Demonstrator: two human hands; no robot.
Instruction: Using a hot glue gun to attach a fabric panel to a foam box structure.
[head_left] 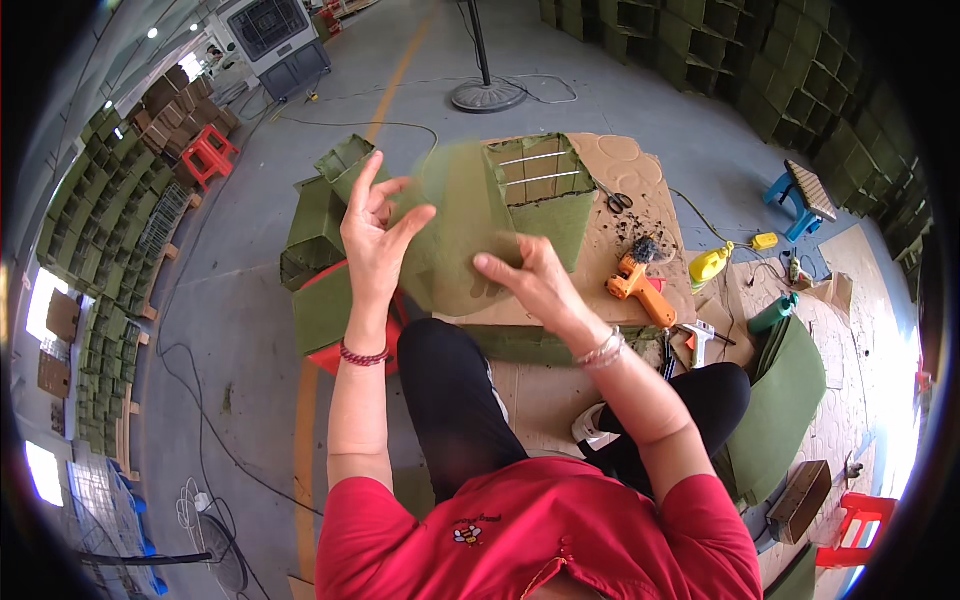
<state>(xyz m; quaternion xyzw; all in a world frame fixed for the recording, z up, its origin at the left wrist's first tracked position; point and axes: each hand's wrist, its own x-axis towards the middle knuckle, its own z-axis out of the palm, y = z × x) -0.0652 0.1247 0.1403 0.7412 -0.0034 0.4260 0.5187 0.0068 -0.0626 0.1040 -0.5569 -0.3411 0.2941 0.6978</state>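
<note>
A thin olive-green panel (450, 235), smeared by motion, is held up in front of me above the cardboard-topped work surface (635, 215). My right hand (535, 280) grips its right part, thumb on the near face and fingers behind. My left hand (380, 225) is raised at the panel's left edge, fingers spread; whether it touches the panel I cannot tell. Behind the panel stands a green fabric-covered box frame (545, 195) with white rods across its open top. Black-handled scissors (618, 202) lie beside that box.
An orange glue gun (640, 285) and black scraps lie at the right of the work surface. Beyond are a yellow bottle (708, 268), a white glue gun (703, 338) and a teal bottle (773, 313). Green boxes (315, 235) stand at left. A pedestal base (488, 95) stands ahead.
</note>
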